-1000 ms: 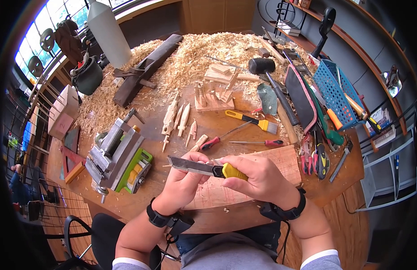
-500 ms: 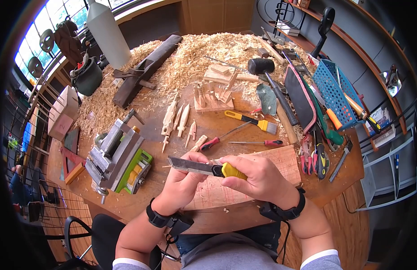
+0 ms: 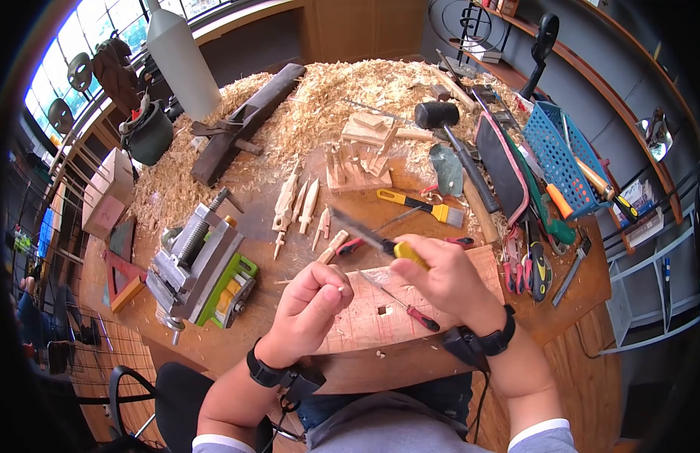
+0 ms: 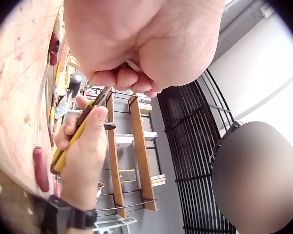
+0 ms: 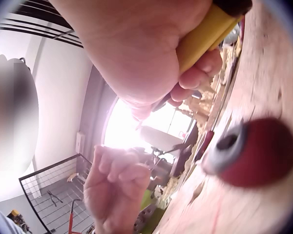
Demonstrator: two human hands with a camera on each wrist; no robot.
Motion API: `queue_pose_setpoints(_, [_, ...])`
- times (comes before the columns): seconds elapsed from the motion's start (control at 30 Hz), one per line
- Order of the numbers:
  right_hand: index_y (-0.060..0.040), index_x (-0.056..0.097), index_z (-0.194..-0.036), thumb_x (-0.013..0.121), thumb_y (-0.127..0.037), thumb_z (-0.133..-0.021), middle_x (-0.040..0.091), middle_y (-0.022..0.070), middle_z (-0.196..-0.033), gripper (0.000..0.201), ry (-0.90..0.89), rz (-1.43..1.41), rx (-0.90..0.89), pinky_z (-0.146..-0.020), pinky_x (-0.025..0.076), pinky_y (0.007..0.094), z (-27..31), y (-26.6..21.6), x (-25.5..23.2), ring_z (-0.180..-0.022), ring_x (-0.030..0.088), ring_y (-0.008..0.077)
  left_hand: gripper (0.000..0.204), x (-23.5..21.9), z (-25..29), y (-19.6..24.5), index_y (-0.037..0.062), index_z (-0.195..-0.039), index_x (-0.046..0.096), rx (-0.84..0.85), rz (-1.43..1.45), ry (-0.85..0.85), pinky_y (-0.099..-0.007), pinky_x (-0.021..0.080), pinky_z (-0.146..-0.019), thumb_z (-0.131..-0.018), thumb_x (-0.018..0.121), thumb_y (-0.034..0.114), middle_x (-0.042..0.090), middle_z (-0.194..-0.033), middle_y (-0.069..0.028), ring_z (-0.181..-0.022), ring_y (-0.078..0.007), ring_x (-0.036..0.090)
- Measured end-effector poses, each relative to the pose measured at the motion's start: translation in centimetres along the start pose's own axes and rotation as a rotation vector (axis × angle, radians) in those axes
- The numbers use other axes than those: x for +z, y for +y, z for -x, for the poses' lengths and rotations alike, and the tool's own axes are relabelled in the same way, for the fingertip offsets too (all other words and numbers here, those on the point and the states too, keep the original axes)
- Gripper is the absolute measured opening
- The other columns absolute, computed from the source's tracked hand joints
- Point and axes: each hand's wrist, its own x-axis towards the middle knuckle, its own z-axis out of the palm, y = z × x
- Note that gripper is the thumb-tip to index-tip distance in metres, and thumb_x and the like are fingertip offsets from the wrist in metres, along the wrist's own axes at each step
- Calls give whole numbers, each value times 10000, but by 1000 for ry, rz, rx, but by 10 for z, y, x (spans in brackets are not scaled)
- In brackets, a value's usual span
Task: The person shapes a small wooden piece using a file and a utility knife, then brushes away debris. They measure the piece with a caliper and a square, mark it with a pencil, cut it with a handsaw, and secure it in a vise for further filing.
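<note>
My right hand [image 3: 449, 283] grips a yellow utility knife [image 3: 410, 254], its long blade extended and pointing up and to the left. In the right wrist view the yellow handle [image 5: 202, 41] lies across the palm. My left hand [image 3: 308, 306] has its fingers curled and pinches a small pale piece of wood [image 3: 341, 288], mostly hidden within the fingers. Both hands are held apart over a flat wooden board [image 3: 471, 279] marked with red lines and pierced by a small square hole [image 3: 383, 310]. On the board lies a thin tool with a red and black handle [image 3: 423, 318].
Several carved wooden pieces [image 3: 286, 200] lie beyond the left hand. A metal vise [image 3: 195, 264] stands at left. A yellow brush [image 3: 410, 200], a black mallet [image 3: 437, 115] and a blue basket [image 3: 554, 151] are at the right. Wood shavings [image 3: 342, 83] cover the table's back.
My hands have separated. The right hand has swung the knife up and away to the right, and the left has drawn slightly down. The board's hole and the red-handled tool now show.
</note>
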Motion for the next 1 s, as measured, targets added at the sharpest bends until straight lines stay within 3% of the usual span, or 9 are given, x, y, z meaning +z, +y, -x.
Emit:
queue_pose_setpoints(0.1, [7, 634, -1110, 661, -411, -935, 657, 186, -859, 454, 2, -86, -40, -676, 520, 370, 3, -15, -5, -773, 672, 318, 123, 2, -1, -1, 42, -1057, 525, 16, 56, 62, -257, 338, -661, -1046, 491, 159, 485, -801, 11, -698, -87, 382])
queue_pose_setpoints(0.17, [5, 633, -1132, 669, -411, -929, 666, 192, -893, 464, 37, -94, -146, -691, 524, 382, 2, -19, 3, -795, 673, 340, 120, -6, -6, 1, 46, -1084, 531, -95, 142, 44, -264, 325, -653, -1045, 486, 150, 447, -766, 25, -689, -90, 365])
queue_pose_setpoints(0.23, [7, 631, -1146, 676, -409, -922, 672, 194, -912, 475, -98, -93, -141, -698, 528, 392, 4, -21, 4, -807, 670, 357, 125, -3, -7, 0, 55, -1123, 525, -77, 149, 35, -263, 311, -643, -1041, 490, 143, 417, -747, 35, -679, -91, 351])
queue_pose_setpoints(0.33, [-3, 631, -1167, 679, -407, -916, 678, 189, -925, 478, -103, -37, -181, -688, 534, 394, 6, -18, 5, -812, 672, 362, 109, 1, -5, 0, 57, -1094, 510, -84, 186, 85, -267, 318, -633, -1038, 453, 131, 440, -762, 6, -656, -94, 338])
queue_pose_setpoints(0.5, [-11, 633, -1182, 675, -414, -915, 676, 183, -912, 485, -95, 11, -240, -668, 535, 393, 6, -15, 10, -792, 675, 355, 107, -1, -6, -1, 47, -1097, 505, -111, 187, 158, -254, 352, -629, -992, 497, 29, 525, -831, -31, -671, -97, 432])
queue_pose_setpoints(0.6, [-13, 635, -1185, 672, -420, -915, 672, 178, -894, 490, -71, 24, -265, -662, 534, 398, 6, -14, 11, -777, 673, 353, 110, -6, -4, -2, 61, -1122, 511, -115, 173, 71, -259, 359, -683, -1013, 512, 52, 517, -855, 5, -728, -93, 439])
queue_pose_setpoints(0.83, [-9, 635, -1183, 674, -425, -912, 670, 175, -882, 497, -89, 39, -263, -647, 534, 399, 6, -14, 10, -762, 672, 347, 123, -7, -3, -2, 47, -1135, 512, -110, 122, 94, -253, 374, -691, -1016, 528, 76, 532, -896, -13, -753, -93, 455])
queue_pose_setpoints(0.9, [-9, 635, -1182, 674, -425, -912, 671, 175, -882, 498, -92, 43, -267, -644, 534, 399, 6, -15, 10, -760, 672, 348, 101, -7, -3, -2, 38, -1096, 516, -115, 160, 122, -235, 441, -692, -996, 520, 24, 577, -996, -56, -760, -93, 540])
queue_pose_setpoints(1.0, [-6, 635, -1181, 676, -421, -911, 671, 174, -882, 497, -84, 31, -275, -642, 534, 396, 6, -17, 10, -756, 672, 347, 103, -7, -3, -2, 35, -1100, 516, -111, 155, 112, -229, 448, -706, -998, 523, 32, 577, -1010, -57, -781, -89, 552])
